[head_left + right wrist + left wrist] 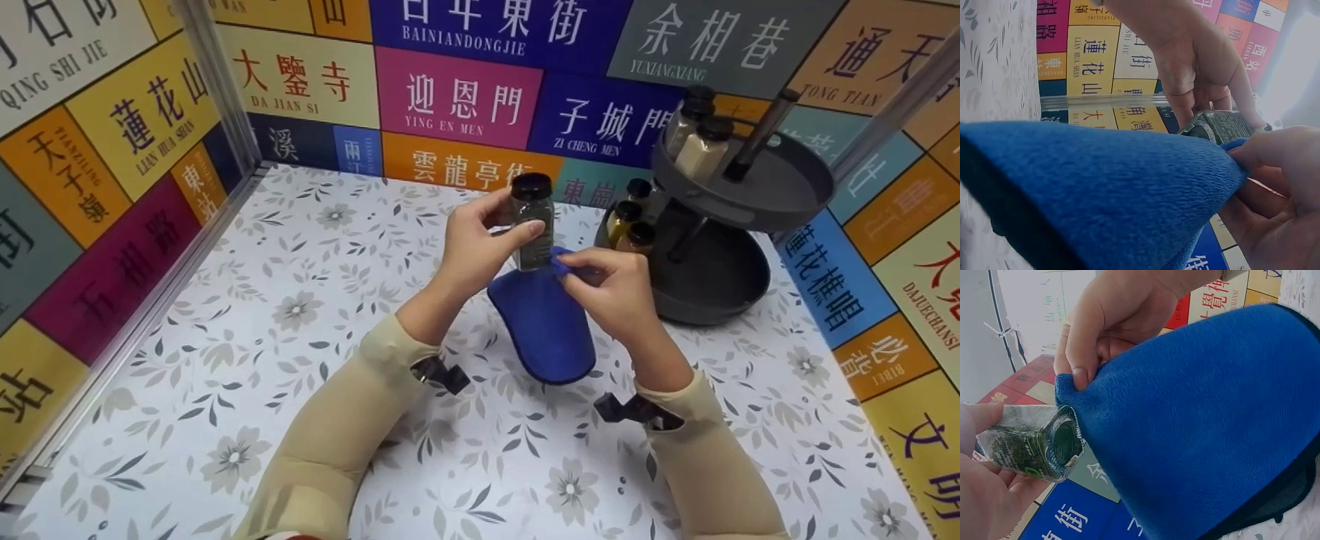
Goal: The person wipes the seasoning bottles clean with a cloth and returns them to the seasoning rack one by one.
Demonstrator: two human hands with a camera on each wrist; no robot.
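Note:
My left hand [480,244] grips a clear spice jar [533,244] with a black lid, held upright above the table. Dark green dried flakes show through its wall, and in the left wrist view the jar's base [1066,441] faces the camera. Pinched between thumb and fingers of my right hand [619,289] is one corner of a blue cloth [551,330] with dark edging. The rest of the cloth hangs down below the jar. In the right wrist view the cloth [1112,185] partly covers the jar [1221,126], and the pinched corner is close beside it.
A two-tier dark grey round rack [705,289] stands at the back right. Jars with black lids [703,150] sit on its upper tier, and several more [624,221] on the lower. Printed panels [461,97] wall the flower-patterned table [247,360].

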